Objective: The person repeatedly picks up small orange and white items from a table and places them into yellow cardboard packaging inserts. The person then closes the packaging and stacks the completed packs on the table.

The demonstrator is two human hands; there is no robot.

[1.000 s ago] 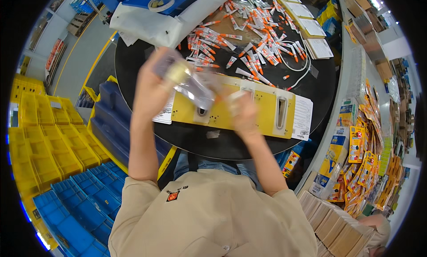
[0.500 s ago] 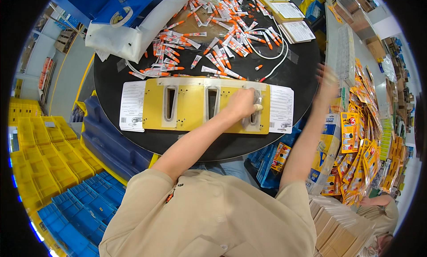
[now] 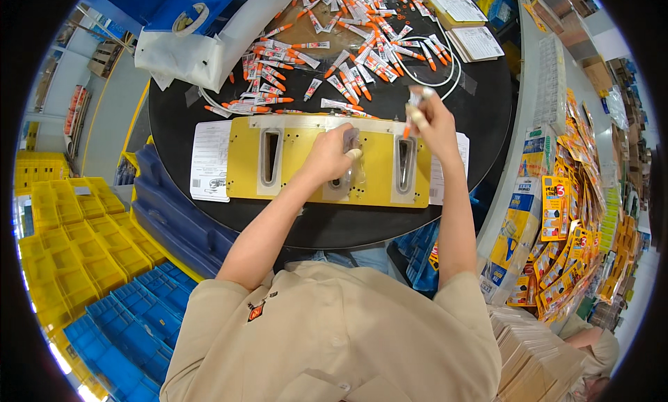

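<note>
A yellow fixture board [image 3: 299, 186] with three tapered slots lies across the near side of the round black table [image 3: 480, 151]. My left hand [image 3: 330, 157] is closed on a clear plastic blister [image 3: 355, 167] at the middle slot, partly hiding it. Above the right slot, my right hand [image 3: 435, 124] pinches a small glue tube [image 3: 408, 129], white with its orange cap pointing down. A clear lining shows around the right slot [image 3: 404, 167]. The left slot [image 3: 271, 158] is uncovered by either hand.
Many loose glue tubes [image 3: 348, 75] lie beyond the board beside a white cable [image 3: 456, 68]. Printed cards [image 3: 209, 158] stick out beneath its ends. Orange packages [image 3: 557, 214] fill the right side; yellow and blue bins [image 3: 90, 242] stand left. Another person's arm [image 3: 584, 338] shows lower right.
My left hand has shifted left from the right slot to the middle one. My right hand has swung in from the far right and now holds a glue tube over the right slot.
</note>
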